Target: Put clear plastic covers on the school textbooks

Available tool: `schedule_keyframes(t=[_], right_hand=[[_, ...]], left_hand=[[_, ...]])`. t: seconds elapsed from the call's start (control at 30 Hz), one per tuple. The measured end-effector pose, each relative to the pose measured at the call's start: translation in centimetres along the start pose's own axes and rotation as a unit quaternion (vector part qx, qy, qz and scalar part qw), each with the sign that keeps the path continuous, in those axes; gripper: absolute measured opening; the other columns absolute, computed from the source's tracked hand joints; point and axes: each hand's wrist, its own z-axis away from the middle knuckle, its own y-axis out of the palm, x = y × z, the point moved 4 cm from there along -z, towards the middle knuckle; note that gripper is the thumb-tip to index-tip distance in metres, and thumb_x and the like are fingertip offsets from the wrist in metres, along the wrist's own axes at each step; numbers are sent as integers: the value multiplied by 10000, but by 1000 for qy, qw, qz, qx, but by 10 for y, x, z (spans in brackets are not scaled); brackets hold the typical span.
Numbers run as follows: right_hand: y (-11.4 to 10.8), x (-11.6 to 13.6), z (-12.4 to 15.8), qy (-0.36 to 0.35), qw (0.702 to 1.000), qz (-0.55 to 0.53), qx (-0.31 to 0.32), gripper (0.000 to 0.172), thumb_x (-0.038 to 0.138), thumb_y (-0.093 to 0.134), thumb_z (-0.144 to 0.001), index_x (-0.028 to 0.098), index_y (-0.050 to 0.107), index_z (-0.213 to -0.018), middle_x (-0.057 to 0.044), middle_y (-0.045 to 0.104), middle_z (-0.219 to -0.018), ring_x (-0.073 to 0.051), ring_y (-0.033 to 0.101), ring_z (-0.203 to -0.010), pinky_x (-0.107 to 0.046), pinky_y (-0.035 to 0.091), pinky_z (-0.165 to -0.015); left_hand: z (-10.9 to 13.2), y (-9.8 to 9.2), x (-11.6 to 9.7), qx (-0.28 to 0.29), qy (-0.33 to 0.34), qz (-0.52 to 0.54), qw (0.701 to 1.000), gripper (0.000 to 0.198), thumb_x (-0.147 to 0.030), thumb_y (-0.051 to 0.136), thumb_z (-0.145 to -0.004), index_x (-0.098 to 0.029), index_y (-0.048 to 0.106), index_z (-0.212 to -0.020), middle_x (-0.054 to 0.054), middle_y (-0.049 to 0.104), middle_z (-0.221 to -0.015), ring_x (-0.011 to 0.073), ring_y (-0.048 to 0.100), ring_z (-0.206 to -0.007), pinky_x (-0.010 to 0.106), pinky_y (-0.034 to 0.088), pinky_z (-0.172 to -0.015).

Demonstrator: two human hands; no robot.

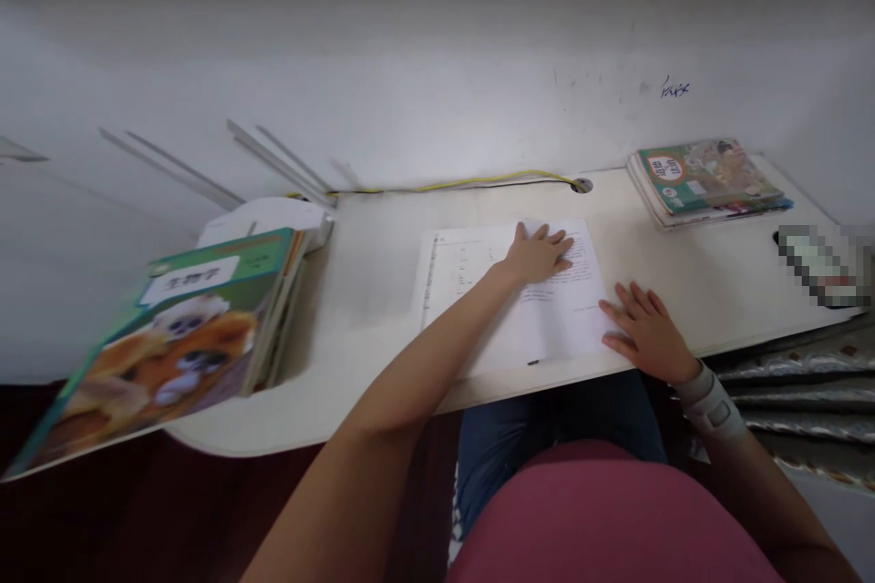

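Note:
An open booklet with white printed pages lies on the white desk in front of me. My left hand rests flat with spread fingers on the upper part of its right page. Beside the page's right edge, my right hand lies on the desk near the front edge, its fingers apart and its fingertips at or close to the paper. Neither hand holds anything. A pale band with a buckle is around my right wrist.
A stack of books with a biology book on top stands at the left. More books lie at the back right, near a partly pixelated phone-like object. A yellow cable runs along the wall to a desk hole.

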Motion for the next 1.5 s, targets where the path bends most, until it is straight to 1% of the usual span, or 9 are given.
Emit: schedule_keyframes(t=[0.1, 0.27, 0.6, 0.73, 0.8, 0.9, 1.03, 1.37, 1.5], right_hand=[[1, 0, 0, 0, 1000, -1, -1, 552, 521, 419, -894, 260, 426, -1380, -128, 340, -1481, -336, 266, -1366, -510, 260, -1050], [2, -2, 0, 3, 1000, -9, 1, 523, 511, 412, -899, 272, 448, -1363, -114, 353, -1476, -319, 263, -1370, -506, 263, -1049], [2, -1, 2, 4, 1000, -13, -5, 530, 512, 412, -898, 256, 450, -1361, -125, 359, -1472, -330, 270, -1364, -510, 276, -1041], [0, -13, -4, -8, 1000, -29, 3, 505, 470, 386, -920, 215, 467, -1347, -137, 377, -1459, -290, 331, -1338, -460, 302, -1046], [-1, -26, -13, -4, 999, -34, 5, 552, 482, 366, -923, 168, 427, -1372, -172, 351, -1466, -284, 340, -1334, -453, 314, -1042], [-1, -44, -30, -5, 999, -30, 28, 681, 574, 370, -892, 150, 333, -1423, -204, 292, -1486, -326, 283, -1361, -507, 291, -1042], [5, -53, -46, -33, 996, -21, 83, 782, 656, 391, -844, 177, 276, -1450, -205, 253, -1501, -359, 229, -1376, -543, 244, -1053], [7, -49, -45, -41, 996, 0, 77, 810, 690, 414, -814, 196, 296, -1445, -203, 243, -1505, -368, 210, -1379, -543, 227, -1052], [9, -54, -46, -45, 996, -5, 73, 790, 681, 404, -823, 195, 309, -1439, -208, 234, -1506, -371, 206, -1380, -559, 223, -1046]], left_hand=[[-4, 0, -4, -14, -10, 5, 1000, 543, -461, 271, -935, -278, 266, -1446, 54, 242, -1532, 340, 209, -1387, 674, 111, -1045], [3, -3, -12, 24, 65, 9, 998, 537, -439, 331, -924, -273, 290, -1433, 56, 251, -1527, 298, 261, -1376, 600, 150, -1072], [-4, -2, -18, -13, 72, 31, 997, 581, -470, 331, -919, -193, 295, -1428, 100, 271, -1517, 262, 248, -1387, 447, 222, -1096], [24, -3, -29, 16, 125, 20, 992, 566, -500, 360, -904, -231, 355, -1402, 67, 292, -1512, 281, 176, -1409, 549, 113, -1107], [39, -3, -29, 7, 96, 6, 995, 639, -570, 368, -880, -231, 329, -1421, 85, 214, -1535, 337, 82, -1418, 630, 45, -1078], [52, 5, -29, 16, 62, 13, 998, 785, -673, 368, -827, -219, 250, -1457, 111, 113, -1549, 400, 5, -1407, 694, 44, -1037], [48, 19, -31, 30, 63, 39, 997, 821, -703, 352, -813, -249, 179, -1475, 91, 103, -1551, 404, 7, -1406, 732, 37, -1012], [44, 23, -39, 9, 123, 59, 991, 783, -668, 334, -843, -247, 144, -1475, 83, 98, -1550, 340, 77, -1419, 694, 24, -1042], [39, 27, -45, -19, 98, 59, 993, 765, -685, 318, -838, -269, 192, -1467, 58, 166, -1545, 339, 79, -1419, 676, 28, -1061]])
